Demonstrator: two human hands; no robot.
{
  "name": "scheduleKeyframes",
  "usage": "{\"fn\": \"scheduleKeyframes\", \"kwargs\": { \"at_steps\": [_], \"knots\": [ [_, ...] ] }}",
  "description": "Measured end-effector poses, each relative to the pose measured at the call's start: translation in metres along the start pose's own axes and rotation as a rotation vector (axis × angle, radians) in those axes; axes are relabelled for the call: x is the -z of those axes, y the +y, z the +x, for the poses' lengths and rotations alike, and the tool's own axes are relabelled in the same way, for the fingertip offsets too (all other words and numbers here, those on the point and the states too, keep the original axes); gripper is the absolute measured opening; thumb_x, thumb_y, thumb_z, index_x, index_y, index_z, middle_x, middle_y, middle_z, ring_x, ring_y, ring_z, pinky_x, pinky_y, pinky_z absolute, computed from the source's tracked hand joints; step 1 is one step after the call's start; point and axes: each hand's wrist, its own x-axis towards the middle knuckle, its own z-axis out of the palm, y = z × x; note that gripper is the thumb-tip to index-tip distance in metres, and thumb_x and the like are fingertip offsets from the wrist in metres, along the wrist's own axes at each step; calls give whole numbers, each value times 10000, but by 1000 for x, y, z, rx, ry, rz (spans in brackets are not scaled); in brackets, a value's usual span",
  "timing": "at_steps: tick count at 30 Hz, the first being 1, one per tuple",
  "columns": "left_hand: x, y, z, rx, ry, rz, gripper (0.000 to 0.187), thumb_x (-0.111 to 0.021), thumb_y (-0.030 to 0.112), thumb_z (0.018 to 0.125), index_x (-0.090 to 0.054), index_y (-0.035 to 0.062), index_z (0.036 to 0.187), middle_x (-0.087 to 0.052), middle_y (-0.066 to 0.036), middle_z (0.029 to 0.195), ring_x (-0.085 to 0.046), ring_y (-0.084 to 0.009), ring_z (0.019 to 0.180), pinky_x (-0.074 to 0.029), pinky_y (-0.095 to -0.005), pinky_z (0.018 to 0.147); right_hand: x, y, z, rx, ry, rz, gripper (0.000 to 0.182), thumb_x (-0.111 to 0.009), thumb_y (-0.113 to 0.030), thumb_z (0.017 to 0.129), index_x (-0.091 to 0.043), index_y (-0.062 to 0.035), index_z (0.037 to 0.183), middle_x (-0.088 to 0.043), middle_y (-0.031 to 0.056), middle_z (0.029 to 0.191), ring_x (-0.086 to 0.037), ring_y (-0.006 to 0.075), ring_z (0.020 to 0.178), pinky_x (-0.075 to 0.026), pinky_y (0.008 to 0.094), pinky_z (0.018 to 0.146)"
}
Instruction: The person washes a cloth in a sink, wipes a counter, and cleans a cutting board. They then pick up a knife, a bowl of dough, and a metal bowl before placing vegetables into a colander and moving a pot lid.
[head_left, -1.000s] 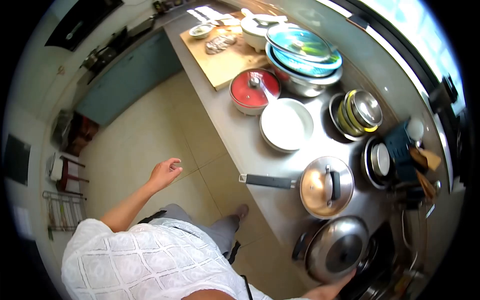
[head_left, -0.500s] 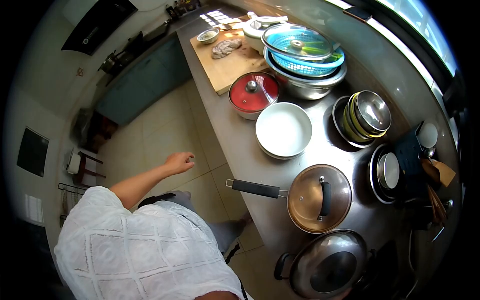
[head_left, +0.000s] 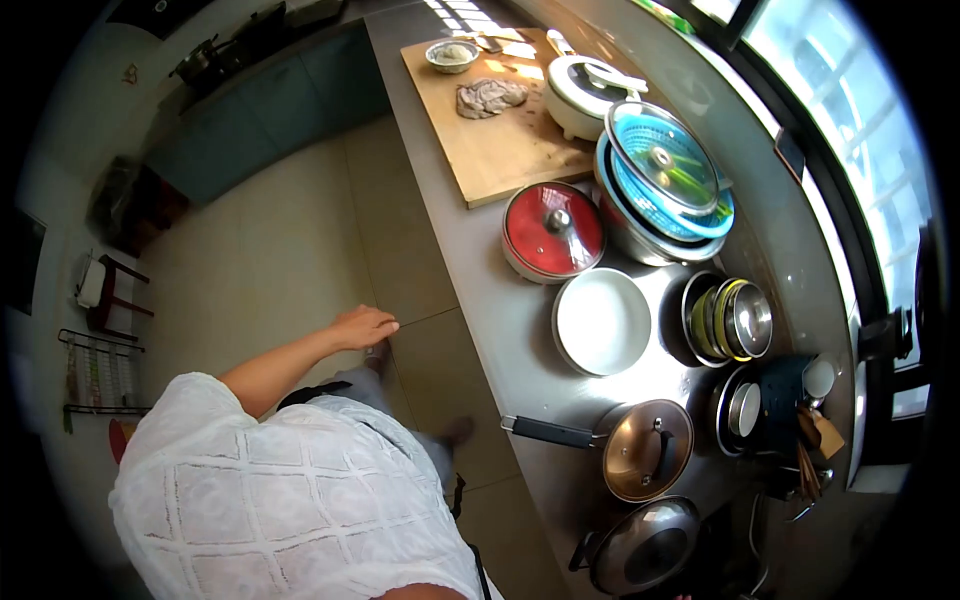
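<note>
My left hand [head_left: 365, 327] hangs over the tiled floor, left of the steel counter [head_left: 470, 300], fingers loosely stretched and nothing in them. It touches nothing. Of my right arm, the upper part shows at the bottom edge; a tiny skin-coloured patch peeks in below the wok, too small to make out. Nearest on the counter are a frying pan with a glass lid [head_left: 630, 470], its black handle [head_left: 550, 431] jutting over the edge, and a lidded wok [head_left: 645, 550]. Behind them stand a white bowl [head_left: 602, 322] and a red pot with a glass lid [head_left: 540, 240].
A wooden board [head_left: 480, 165] carries a dough-like lump [head_left: 491, 97] and a small bowl [head_left: 452, 58]. Beside it are a white electric pot [head_left: 580, 95] and a blue basket [head_left: 640, 185] in steel basins. Stacked metal bowls [head_left: 748, 320] and a utensil holder [head_left: 785, 390] line the wall.
My view has swung, so the counter things sit lower and mostly further right, and the window shows more. My left hand stays beside the counter, its fingers now straighter.
</note>
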Motion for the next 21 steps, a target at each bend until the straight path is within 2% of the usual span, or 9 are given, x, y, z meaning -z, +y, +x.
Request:
{"fn": "scheduleKeyframes", "kwargs": {
  "at_steps": [2, 3, 6, 9, 11, 12, 14, 16, 21],
  "knots": [
    [11, -31, 3, 19, 54, -37, 424, -437, 390, 776, -498, 122, 1100, -487, -117, 1123, -435, -282, 1057, -372, -384, 864, -62, -80, -37, -15, -170, 5, 432, -309, -331, 882, -476, 21, 1068, -579, 180, 812, -566, 238, 689, -488, 309, 625],
    [19, -54, 3, 42, 92, -39, 464, -459, 395, 766, -472, 104, 1127, -469, -124, 1147, -414, -283, 1081, -356, -377, 885, -88, -86, -50, 13, -277, 88, 368, -354, -267, 879, -473, 8, 1091, -559, 104, 871, -523, 158, 767, -438, 263, 712],
    [33, -128, 8, 72, 163, -56, 492, -491, 384, 754, -456, 78, 1138, -465, -131, 1148, -409, -285, 1085, -351, -377, 889, -181, -172, -134, 27, -530, 280, 351, -365, -237, 879, -470, 25, 1086, -554, 69, 782, -496, 121, 677, -418, 223, 648],
    [60, -200, -2, 108, 249, -126, 457, -510, 345, 754, -473, 61, 1110, -490, -137, 1111, -441, -286, 1048, -368, -378, 863, -275, -242, -230, 23, -977, 474, 342, -395, -211, 867, -459, 40, 1091, -570, 75, 770, -516, 117, 659, -424, 238, 652],
    [79, -243, 1, 95, 323, -188, 438, -519, 323, 756, -480, 53, 1098, -500, -142, 1095, -456, -285, 1031, -373, -371, 855, -337, -287, -298, 64, -1242, 447, 335, -411, -166, 863, -430, 10, 1147, -585, 102, 848, -552, 148, 766, -421, 247, 730],
    [81, -266, 2, 138, 371, -254, 413, -528, 291, 756, -488, 42, 1083, -510, -150, 1074, -474, -287, 1005, -381, -363, 841, -374, -295, -328, 293, -1328, 389, 372, -438, -167, 857, -389, -14, 1192, -579, 107, 932, -544, 179, 856, -419, 273, 761],
    [84, -293, 3, 176, 399, -316, 388, -538, 259, 756, -497, 31, 1067, -521, -157, 1052, -493, -288, 979, -390, -355, 828, -430, -315, -389, 238, -1476, 334, 503, -491, -296, 820, -331, -78, 1245, -476, 187, 1126, -474, 277, 1028, -360, 331, 865],
    [95, -312, 13, 231, 492, -389, 366, -551, 217, 754, -502, 16, 1057, -535, -163, 1028, -517, -289, 938, -402, -345, 809, -494, -319, -434, 603, -1375, 224, 577, -506, -354, 792, -293, -98, 1264, -376, 215, 1214, -373, 320, 1121, -314, 373, 911],
    [120, -322, 46, 286, 475, -522, 374, -548, 191, 759, -484, 18, 1084, -539, -155, 1027, -528, -272, 915, -407, -339, 797, -627, -328, -484, 619, -1146, -143, 707, -540, -479, 709, -252, -179, 1281, -170, 274, 1297, -185, 467, 1170, -232, 511, 922]
  ]
}}
